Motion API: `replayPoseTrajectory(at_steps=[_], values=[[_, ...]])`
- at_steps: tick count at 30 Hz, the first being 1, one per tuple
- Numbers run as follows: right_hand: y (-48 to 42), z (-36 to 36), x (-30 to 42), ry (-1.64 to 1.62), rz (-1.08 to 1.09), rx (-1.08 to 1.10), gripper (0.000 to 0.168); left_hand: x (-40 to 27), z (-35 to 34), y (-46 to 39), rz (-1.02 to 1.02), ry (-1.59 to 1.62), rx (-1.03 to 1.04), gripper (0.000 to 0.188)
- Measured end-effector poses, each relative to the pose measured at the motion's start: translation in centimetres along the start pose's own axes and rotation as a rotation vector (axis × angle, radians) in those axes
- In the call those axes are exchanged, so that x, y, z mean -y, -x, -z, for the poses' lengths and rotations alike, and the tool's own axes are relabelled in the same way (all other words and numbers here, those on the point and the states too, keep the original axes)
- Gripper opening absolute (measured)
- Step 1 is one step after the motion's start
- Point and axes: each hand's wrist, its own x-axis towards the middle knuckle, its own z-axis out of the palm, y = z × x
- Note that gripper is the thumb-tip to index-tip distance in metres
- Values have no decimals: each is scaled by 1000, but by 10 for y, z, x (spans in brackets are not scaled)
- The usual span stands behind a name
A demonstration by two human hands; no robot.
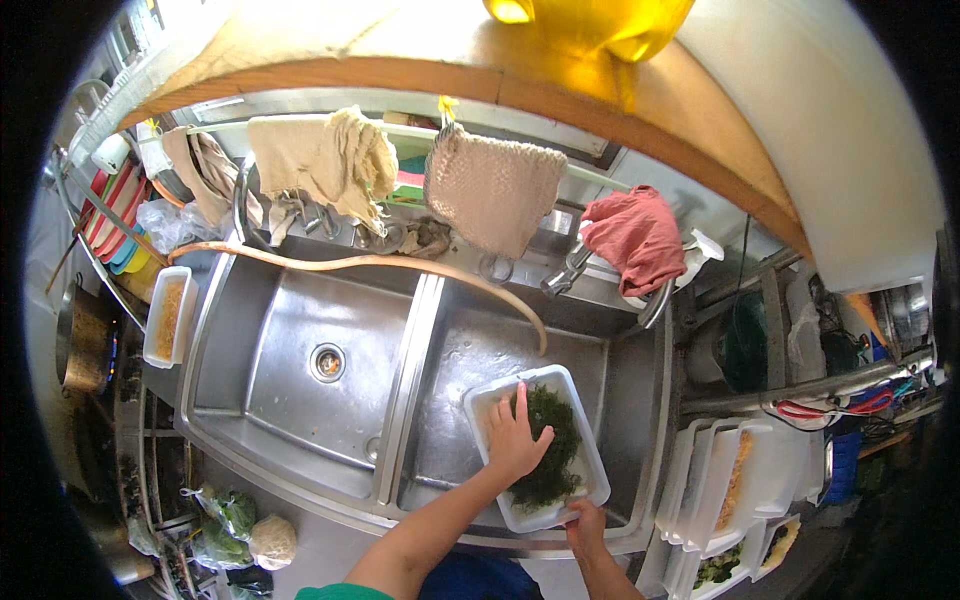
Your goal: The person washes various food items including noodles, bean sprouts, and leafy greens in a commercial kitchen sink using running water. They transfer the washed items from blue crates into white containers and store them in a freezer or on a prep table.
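A white rectangular plastic container is tilted over the right basin of a steel sink. Inside it lies a mass of dark green, fine-stranded greens, perhaps seaweed or herbs. My left hand reaches into the container with fingers spread, against the left side of the greens; what its fingertips touch is partly hidden. With my right hand I grip the container's near rim at its lower right corner. A tan hose crosses the sink, its end hanging over the right basin.
The left basin has a drain with orange bits. Cloths hang from a rail behind, beside a faucet. A narrow food container stands left; stacked containers stand right. Bagged vegetables lie low left. A wooden shelf overhangs.
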Motion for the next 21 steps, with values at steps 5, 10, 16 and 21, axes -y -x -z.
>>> replayPoseTrajectory(at_steps=[5,10,16,21], values=[[13,11,5,25,17,-22,42,-15,12,7,-34,30,-18,95],[21,15,5,-35,36,10,29,-25,19,12,-66,8,-29,93],[21,27,4,-33,44,30,30,-38,25,13,-62,36,9,91],[38,18,18,-41,45,18,38,-50,29,14,-68,3,8,90]])
